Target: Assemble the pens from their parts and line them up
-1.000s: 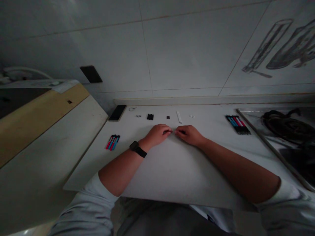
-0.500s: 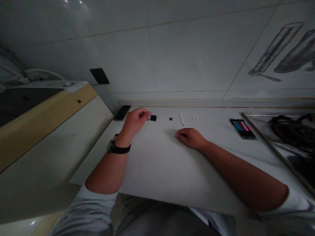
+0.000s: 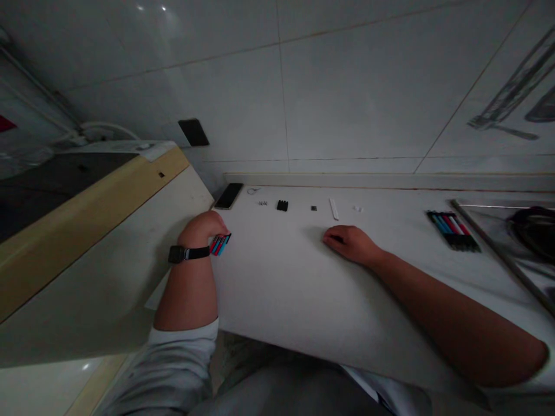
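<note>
Beside the left hand [image 3: 202,228], through the head camera, I see a row of slim red and blue tubes [image 3: 220,245] on the white tabletop [image 3: 277,289]. That hand's fingers bend down onto the row's far end; I cannot tell whether they grip one. My right hand [image 3: 347,240] rests with its fingers curled closed, and whether anything sits inside is hidden. Between and beyond the hands stand separate lots: tiny silvery pieces [image 3: 262,203], short black cylinders [image 3: 282,205], tiny dark pieces [image 3: 314,208], slender white rods [image 3: 333,209] and, past the right hand, small whitish bits [image 3: 358,209]. Farther to that hand's right lies a row of blue, red and white pens with black ends [image 3: 453,231]. I judge the work partway: those pens look whole, while the sorted lots lie loose, left to handle.
</note>
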